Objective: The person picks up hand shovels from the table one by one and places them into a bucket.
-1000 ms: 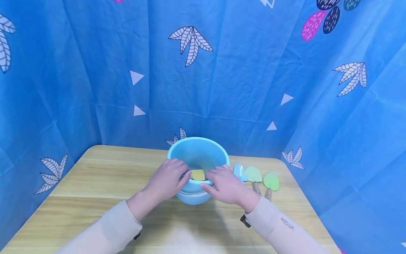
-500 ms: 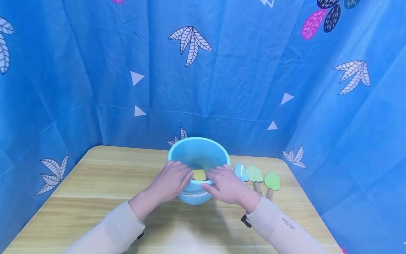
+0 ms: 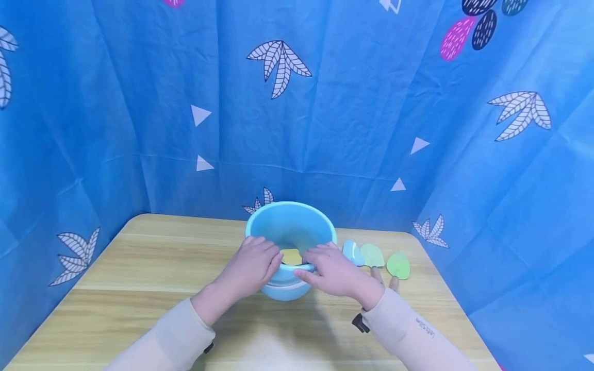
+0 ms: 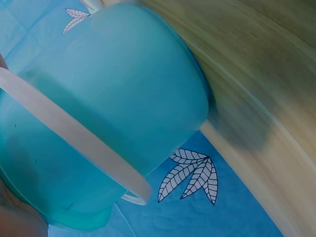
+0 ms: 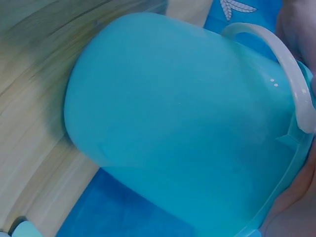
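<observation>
The bucket (image 3: 290, 221) stands near the far edge of the table (image 3: 158, 257); left hand (image 3: 252, 263) and right hand (image 3: 330, 270) grip its near rim (image 3: 286, 268), fingers over it. Even pressure should steady it, without shifting the yellow piece (image 3: 291, 256) inside.

Bucket (image 3: 291, 226): light turquoise
Handle (image 4: 79, 136): white
Table (image 3: 153, 268): tan, wood-grained
Backdrop cloth (image 3: 357, 103): blue, white leaves and triangles

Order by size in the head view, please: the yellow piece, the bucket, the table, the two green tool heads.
Table
Bucket
Pale green head and bright green head, about alike
Yellow piece, visible part only
</observation>
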Available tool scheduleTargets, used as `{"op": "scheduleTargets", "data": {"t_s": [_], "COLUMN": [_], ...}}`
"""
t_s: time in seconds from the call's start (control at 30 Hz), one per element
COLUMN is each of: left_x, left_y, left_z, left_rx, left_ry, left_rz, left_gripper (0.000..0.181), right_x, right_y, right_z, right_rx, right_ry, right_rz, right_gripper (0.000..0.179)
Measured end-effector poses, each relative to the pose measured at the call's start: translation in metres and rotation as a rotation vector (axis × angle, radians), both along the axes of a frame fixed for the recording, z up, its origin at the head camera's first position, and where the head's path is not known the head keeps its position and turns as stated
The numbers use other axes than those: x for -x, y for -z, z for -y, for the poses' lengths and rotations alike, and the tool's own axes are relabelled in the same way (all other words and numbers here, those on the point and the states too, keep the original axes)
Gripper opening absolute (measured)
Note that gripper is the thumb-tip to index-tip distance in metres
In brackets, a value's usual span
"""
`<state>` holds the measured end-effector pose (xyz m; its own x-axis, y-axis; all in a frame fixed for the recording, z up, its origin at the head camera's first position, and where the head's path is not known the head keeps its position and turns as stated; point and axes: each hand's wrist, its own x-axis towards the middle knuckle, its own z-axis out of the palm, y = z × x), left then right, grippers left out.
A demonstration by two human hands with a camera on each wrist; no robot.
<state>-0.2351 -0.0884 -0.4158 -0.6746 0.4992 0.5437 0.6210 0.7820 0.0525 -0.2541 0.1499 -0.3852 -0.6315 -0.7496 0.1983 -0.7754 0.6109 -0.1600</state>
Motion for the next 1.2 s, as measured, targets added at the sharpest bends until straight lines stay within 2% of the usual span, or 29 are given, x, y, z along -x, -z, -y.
{"op": "scheduleTargets", "data": {"t_s": [0.2,0.47,0.6,0.77,1.2], "left_x": [0.000,0.001,0.001,0.001,0.002], "left_y": [-0.001,-0.004,-0.005,-0.004,-0.001], "left_z": [-0.002,-0.003,-0.003,-0.003,-0.003], "left_rx": [-0.006,-0.018,-0.013,-0.009,-0.014], "left_ry": [0.005,-0.001,-0.009,-0.018,-0.025], "left_rz": [-0.006,-0.026,-0.024,-0.026,-0.005], "left_gripper": [0.029,0.027,0.029,0.030,0.029], "right_x": [0.002,0.005,0.005,0.004,-0.007], "right_y": [-0.008,-0.018,-0.021,-0.024,-0.036], "right_z": [-0.002,-0.002,-0.004,-0.007,-0.019], "right_rx": [0.045,0.117,0.148,0.163,0.157], "right_ry": [-0.011,-0.054,-0.031,-0.001,0.059], "right_rz": [0.126,0.190,0.226,0.213,0.073], "right_gripper": [0.032,0.018,0.017,0.016,0.014]}}
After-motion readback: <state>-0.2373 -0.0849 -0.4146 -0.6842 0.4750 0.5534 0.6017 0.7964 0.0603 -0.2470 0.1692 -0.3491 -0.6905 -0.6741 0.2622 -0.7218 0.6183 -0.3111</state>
